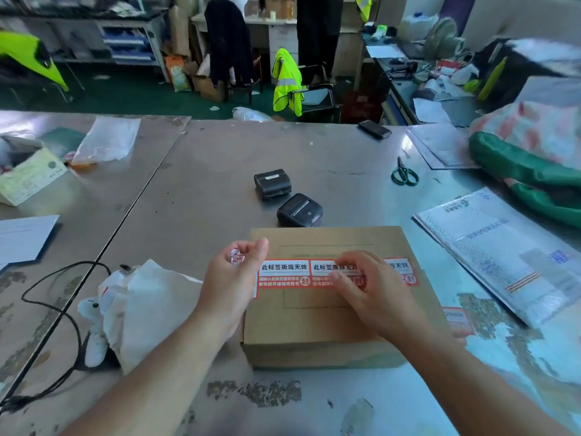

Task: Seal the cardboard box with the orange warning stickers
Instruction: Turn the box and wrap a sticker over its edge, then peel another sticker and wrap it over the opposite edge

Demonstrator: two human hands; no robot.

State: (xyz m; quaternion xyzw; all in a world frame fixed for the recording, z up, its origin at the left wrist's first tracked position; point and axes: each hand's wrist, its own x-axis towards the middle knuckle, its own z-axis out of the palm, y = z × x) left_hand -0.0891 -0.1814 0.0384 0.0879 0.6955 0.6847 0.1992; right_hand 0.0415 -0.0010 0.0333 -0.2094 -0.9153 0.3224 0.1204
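Right hand (374,297) fingers (341,278) flat and spread, pressing the orange sticker strip (284,273) onto the cardboard box (314,328) lid, gripping nothing. Left hand (231,283) curled shut round a crumpled scrap (236,256), probably peeled backing, held off the box's 9 o'clock edge.

Box sits at table (220,152) centre, right in front of the person, lid closed. Strip runs 9 to 3 across the top, three labels showing, left end wrapping over the edge. One more sticker (456,319) on the 3 o'clock side. Looks mostly sealed; smoothing and other faces possibly left, can't tell.

Around: two small black printers (287,198) at 12, near the box. Scissors (404,174) at 1. Printed mailers (503,256) at 3. White bag (144,309) and cable (47,297) at 9. Nothing blocks the hands.
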